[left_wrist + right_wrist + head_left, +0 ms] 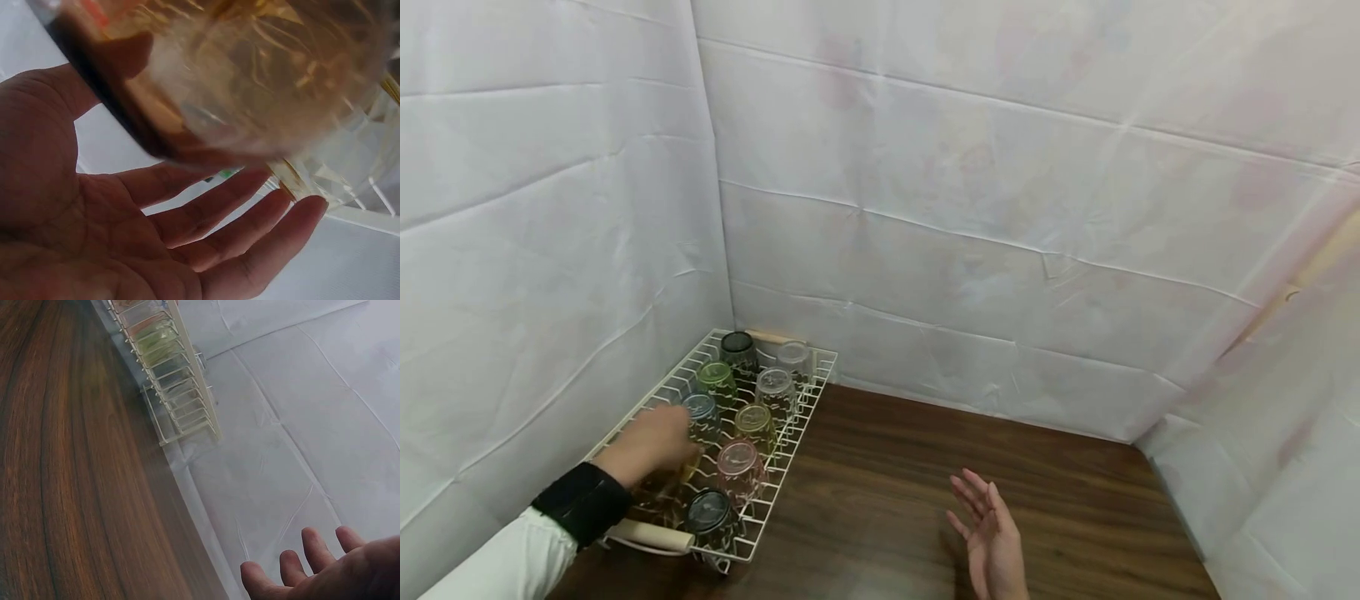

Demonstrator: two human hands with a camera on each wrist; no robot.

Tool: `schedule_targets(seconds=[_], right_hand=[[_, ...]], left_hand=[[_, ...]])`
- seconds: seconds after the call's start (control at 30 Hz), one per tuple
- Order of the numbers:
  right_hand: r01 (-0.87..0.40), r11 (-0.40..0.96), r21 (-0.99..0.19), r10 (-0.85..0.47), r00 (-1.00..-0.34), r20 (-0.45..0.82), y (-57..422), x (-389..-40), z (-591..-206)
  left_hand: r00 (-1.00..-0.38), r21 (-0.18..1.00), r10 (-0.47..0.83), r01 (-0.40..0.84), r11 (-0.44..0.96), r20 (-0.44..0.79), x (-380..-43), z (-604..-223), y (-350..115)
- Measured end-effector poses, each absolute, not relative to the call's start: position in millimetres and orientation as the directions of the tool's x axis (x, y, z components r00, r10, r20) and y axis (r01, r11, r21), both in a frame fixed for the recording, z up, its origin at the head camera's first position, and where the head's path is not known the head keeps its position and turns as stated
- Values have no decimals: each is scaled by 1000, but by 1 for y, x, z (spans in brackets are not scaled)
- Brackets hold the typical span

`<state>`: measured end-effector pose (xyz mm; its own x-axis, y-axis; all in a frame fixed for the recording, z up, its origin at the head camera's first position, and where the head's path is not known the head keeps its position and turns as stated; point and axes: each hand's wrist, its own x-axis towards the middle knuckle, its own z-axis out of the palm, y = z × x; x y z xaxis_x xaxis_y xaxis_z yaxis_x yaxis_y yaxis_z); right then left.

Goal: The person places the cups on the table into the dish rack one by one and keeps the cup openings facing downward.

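Observation:
My left hand [658,437] reaches down over the near left part of a white wire rack [797,447]. Amber glass [658,496] shows beneath and beside it. In the left wrist view, a blurred amber glass [219,81] fills the top, close to the camera. The thumb tip shows through that glass and the index fingertip is hidden behind it, so I cannot tell whether the fingers grip one. My right hand [992,537] is held above the brown table, its fingers loosely spread and holding nothing.
Upside-down glasses stand in two rows on the rack: dark [709,510], pink [740,462], yellow [754,423], blue [700,410], green [716,375] and clear [775,387]. The wooden handle [651,536] faces me. White sheets [925,233] hang around the brown tabletop [865,500].

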<state>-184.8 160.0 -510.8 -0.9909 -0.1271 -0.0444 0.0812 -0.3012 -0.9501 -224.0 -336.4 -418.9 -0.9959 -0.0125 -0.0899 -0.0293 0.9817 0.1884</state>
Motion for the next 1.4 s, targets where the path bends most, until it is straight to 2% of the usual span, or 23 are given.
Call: schedule_targets(seconds=[0.17, 0.73, 0.9, 1.07, 1.3, 1.4], right_hand=[[72, -301, -951, -137, -990, -32, 160, -184, -511], [93, -315, -945, -130, -990, -54, 156, -183, -513], [92, -309, -947, -127, -990, -55, 156, -183, -511], [70, -297, -952, -126, -991, -34, 154, -184, -506], [-57, -182, -982, -121, -989, 80, 133, -186, -489], [-107, -131, -986, -111, -986, 122, 116, -185, -479]], left_hand=[[-991, 222, -48, -76, 972, -126, -223, -418, -345], [-994, 280, -50, -75, 957, -95, -224, -429, -361], [-998, 352, -45, -56, 934, -39, -218, -421, -364], [-1000, 371, -8, 3, 929, 28, -209, -402, -364], [-982, 279, -74, -22, 960, 175, -189, -374, -344], [-966, 282, -80, -9, 959, 244, -177, -360, -320]])
